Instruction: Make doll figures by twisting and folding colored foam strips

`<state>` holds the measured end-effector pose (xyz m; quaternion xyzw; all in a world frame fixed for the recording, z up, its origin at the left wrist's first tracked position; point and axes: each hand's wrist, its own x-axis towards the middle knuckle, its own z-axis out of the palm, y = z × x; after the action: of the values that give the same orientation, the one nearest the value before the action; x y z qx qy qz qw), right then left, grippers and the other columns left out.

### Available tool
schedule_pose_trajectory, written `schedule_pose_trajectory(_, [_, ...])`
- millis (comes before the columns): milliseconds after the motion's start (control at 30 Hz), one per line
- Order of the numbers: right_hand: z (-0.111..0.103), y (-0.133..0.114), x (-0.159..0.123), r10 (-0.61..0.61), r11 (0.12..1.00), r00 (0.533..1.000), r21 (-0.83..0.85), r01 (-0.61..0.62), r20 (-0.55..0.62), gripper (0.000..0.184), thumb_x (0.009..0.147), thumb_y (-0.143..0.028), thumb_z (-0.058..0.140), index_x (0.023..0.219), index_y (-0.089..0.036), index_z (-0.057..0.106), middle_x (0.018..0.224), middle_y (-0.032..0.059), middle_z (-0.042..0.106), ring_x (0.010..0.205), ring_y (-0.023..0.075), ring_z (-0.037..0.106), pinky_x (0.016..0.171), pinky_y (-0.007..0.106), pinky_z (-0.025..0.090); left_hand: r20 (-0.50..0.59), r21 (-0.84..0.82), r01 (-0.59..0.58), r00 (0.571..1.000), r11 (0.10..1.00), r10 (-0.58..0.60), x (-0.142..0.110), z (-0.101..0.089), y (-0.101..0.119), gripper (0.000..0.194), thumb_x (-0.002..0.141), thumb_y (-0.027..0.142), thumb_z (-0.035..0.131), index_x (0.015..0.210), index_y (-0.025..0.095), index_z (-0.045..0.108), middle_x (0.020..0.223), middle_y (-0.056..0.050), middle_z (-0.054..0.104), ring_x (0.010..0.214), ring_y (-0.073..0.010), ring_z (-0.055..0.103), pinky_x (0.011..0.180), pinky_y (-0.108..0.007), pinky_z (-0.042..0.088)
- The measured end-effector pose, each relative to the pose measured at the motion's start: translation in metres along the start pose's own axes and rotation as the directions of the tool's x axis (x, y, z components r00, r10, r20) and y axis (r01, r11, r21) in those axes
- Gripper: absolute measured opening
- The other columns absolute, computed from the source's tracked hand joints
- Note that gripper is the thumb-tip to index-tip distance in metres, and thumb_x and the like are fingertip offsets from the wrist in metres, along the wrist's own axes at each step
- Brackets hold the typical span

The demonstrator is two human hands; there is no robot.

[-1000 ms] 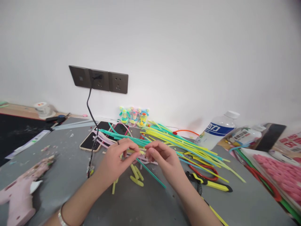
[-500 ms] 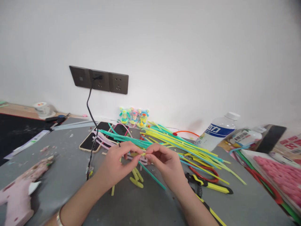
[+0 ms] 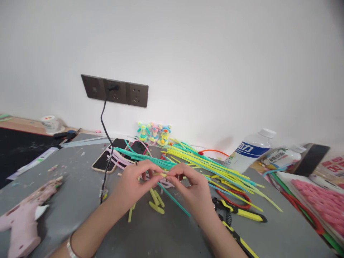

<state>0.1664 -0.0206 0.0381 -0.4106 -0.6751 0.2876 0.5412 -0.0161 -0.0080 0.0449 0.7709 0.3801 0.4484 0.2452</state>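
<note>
Between the fingertips of both hands is a short piece of yellow pipe cleaner [image 3: 162,175], mostly covered by the fingers. My left hand [image 3: 139,179] pinches it from the left with thumb and forefinger. From the right, my right hand [image 3: 189,182] pinches at its other end. Short yellow pipe cleaner pieces [image 3: 156,207] lie on the grey table [image 3: 166,238] just below the hands. Behind them stretch long teal pipe cleaners [image 3: 142,156] and lilac pipe cleaners [image 3: 118,159]. A bundle of yellow pipe cleaners [image 3: 204,161] spreads to the right.
Three small fuzzy figures [image 3: 154,133] stand against the wall. Two phones [image 3: 103,159] lie under a black cable [image 3: 103,118]. On the left is a pink glue gun [image 3: 25,218]; on the right are yellow-black pliers [image 3: 239,211], red-handled scissors [image 3: 245,204] and a plastic bottle [image 3: 249,150].
The view has shifted slightly. Both hands stay close together on the yellow piece, with only small finger movements.
</note>
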Motion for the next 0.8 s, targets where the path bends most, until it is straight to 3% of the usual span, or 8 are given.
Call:
schedule_pose_trajectory(167, [-0.001,-0.002,0.001,0.046,0.999,0.999,-0.026,-0.046,-0.002,0.013,0.083,-0.018,0.066,0.071,-0.021,0.065,0.067,0.0008,0.063,0.061,0.0148,0.053,0.057,0.027,0.040,0.016,-0.042,0.062,0.998,0.997,-0.061,0.001,-0.005,-0.004,0.007,0.085,0.019,0.065,0.081,0.020,0.071,0.075,0.000,0.071,0.064,-0.0120,0.062,0.055,-0.019,0.046])
schedule_pose_trajectory(400, [0.007,0.000,-0.006,0.102,0.991,0.994,0.086,-0.105,0.043,0.010,0.088,-0.025,0.062,0.079,-0.020,0.063,0.074,0.0017,0.059,0.065,0.0147,0.052,0.059,0.027,0.041,0.025,-0.146,0.149,0.989,0.978,-0.147,0.002,-0.012,-0.004,0.008,0.084,0.026,0.065,0.082,0.019,0.069,0.077,-0.001,0.070,0.071,-0.0147,0.064,0.060,-0.022,0.048])
schedule_pose_trajectory(500, [0.005,0.002,-0.004,0.094,0.988,0.995,0.125,-0.092,-0.011,0.009,0.088,-0.026,0.062,0.080,-0.020,0.062,0.077,0.0017,0.059,0.068,0.0149,0.053,0.061,0.026,0.042,0.003,-0.157,0.230,0.973,0.961,-0.232,0.003,-0.014,-0.005,0.017,0.087,0.035,0.061,0.087,0.019,0.068,0.083,-0.002,0.071,0.074,-0.0164,0.066,0.063,-0.024,0.049])
schedule_pose_trajectory(600, [-0.006,0.005,0.001,0.138,0.977,0.976,0.187,-0.106,-0.168,0.009,0.088,-0.029,0.063,0.084,-0.021,0.061,0.080,0.0007,0.058,0.070,0.0140,0.054,0.063,0.025,0.043,-0.054,-0.033,0.304,0.951,0.952,-0.306,0.004,-0.019,-0.015,0.025,0.092,0.040,0.051,0.089,0.020,0.064,0.079,-0.002,0.069,0.068,-0.0163,0.063,0.060,-0.025,0.045])
schedule_pose_trajectory(700, [-0.019,0.010,0.006,0.210,0.967,0.936,0.202,-0.156,-0.282,0.013,0.089,-0.033,0.062,0.085,-0.021,0.060,0.072,-0.0015,0.057,0.066,0.0124,0.052,0.063,0.024,0.041,0.042,0.217,0.344,0.932,0.914,-0.360,0.004,-0.021,-0.027,0.022,0.092,0.038,0.048,0.080,0.021,0.056,0.068,0.001,0.063,0.060,-0.0160,0.057,0.058,-0.027,0.039])
schedule_pose_trajectory(800, [-0.025,0.012,0.008,0.230,0.960,0.929,0.223,-0.168,-0.289,0.018,0.090,-0.036,0.061,0.081,-0.020,0.057,0.070,-0.0017,0.055,0.064,0.0120,0.050,0.061,0.023,0.040,0.086,0.457,0.347,0.899,0.819,-0.429,0.003,-0.019,-0.032,0.023,0.090,0.037,0.049,0.073,0.022,0.046,0.065,0.002,0.059,0.059,-0.0170,0.053,0.057,-0.028,0.032])
